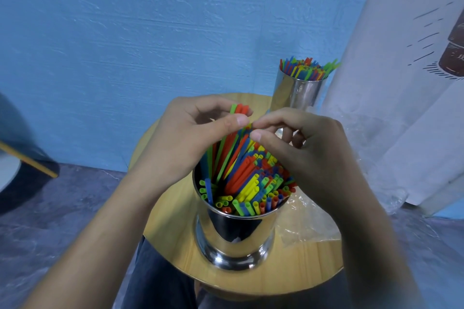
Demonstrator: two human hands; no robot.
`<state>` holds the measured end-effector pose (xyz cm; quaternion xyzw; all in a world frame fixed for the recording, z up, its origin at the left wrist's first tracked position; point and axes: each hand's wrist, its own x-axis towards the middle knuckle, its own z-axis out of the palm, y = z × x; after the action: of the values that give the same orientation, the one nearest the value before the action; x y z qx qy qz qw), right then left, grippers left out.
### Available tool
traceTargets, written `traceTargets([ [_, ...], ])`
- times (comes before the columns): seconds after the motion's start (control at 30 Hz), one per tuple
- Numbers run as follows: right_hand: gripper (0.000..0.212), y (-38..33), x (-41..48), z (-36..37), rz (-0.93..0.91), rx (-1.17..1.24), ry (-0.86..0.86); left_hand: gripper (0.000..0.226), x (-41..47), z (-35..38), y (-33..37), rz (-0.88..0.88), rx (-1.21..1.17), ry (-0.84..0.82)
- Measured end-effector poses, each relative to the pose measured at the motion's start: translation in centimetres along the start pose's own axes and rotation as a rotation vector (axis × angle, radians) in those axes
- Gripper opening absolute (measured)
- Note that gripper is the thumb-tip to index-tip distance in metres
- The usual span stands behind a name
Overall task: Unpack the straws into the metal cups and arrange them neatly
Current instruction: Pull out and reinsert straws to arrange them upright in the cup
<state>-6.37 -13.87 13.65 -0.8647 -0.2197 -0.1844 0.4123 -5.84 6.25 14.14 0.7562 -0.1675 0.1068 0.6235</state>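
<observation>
Straws (251,183) in red, yellow, green and blue crowd the near metal cup (233,236), which stands on the round wooden table (175,246) right in front of us. The far metal cup (298,93) sits at the table's back edge, well apart and already packed with upright straws. A clear plastic wrapper (308,221) lies crumpled on the table just to the right of the near cup. Our left hand (185,138) grips a leaning bunch (231,148) near its tops, thumb against fingers, with the lower ends down inside the near cup. Our right hand (308,148) has its fingers curled, and thumb and forefinger appear to pinch a few straws of that same bunch just below the left thumb. We judge that the main risk is the tilt. If we let go before the bunch is upright, it could fan across the others and leave the cup untidy. Pulling too high could lift loose straws over the rim and onto the table. A sideways tug might also rock the cup, though its base looks broad.
</observation>
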Motion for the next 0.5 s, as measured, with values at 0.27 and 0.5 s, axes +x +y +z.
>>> traceTargets([
  [0.27,0.027,-0.7,0.1,1.0,-0.008,-0.045,-0.033,0.008,-0.6,0.5,0.3,0.056,-0.08,0.036],
  [0.5,0.033,-0.7,0.1,1.6,0.008,0.002,-0.029,0.015,-0.9,0.5,0.2,0.116,-0.021,0.063],
])
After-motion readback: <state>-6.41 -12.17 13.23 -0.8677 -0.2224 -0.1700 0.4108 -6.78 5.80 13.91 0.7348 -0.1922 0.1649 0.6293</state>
